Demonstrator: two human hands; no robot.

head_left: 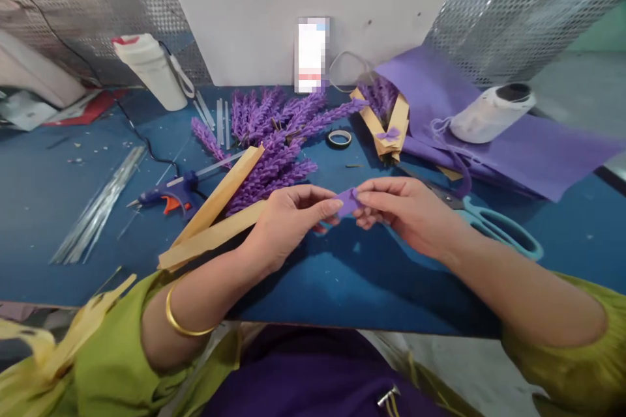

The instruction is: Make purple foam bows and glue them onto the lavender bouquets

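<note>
Between my two hands, above the blue table, is a small purple piece of paper or felt (347,202). The fingertips of my left hand (298,212) pinch its left end, and my right hand (398,208) pinches the right end. Just right of my right hand lie scissors with light blue handles (503,228), partly hidden by the hand and wrist. Tan paper strips (215,234) lie by my left hand, and purple lavender-like flower stems (274,172) are spread beyond it. A small wrapped bunch (386,120) in tan paper lies past my right hand.
A blue glue gun (178,195) and thin wires (100,208) lie at left, with a white bottle (154,71) behind. A roll of tape (338,138) sits mid-table. Purple sheets (538,150) and a white spool (489,117) are at right. A phone (311,55) stands upright at the back.
</note>
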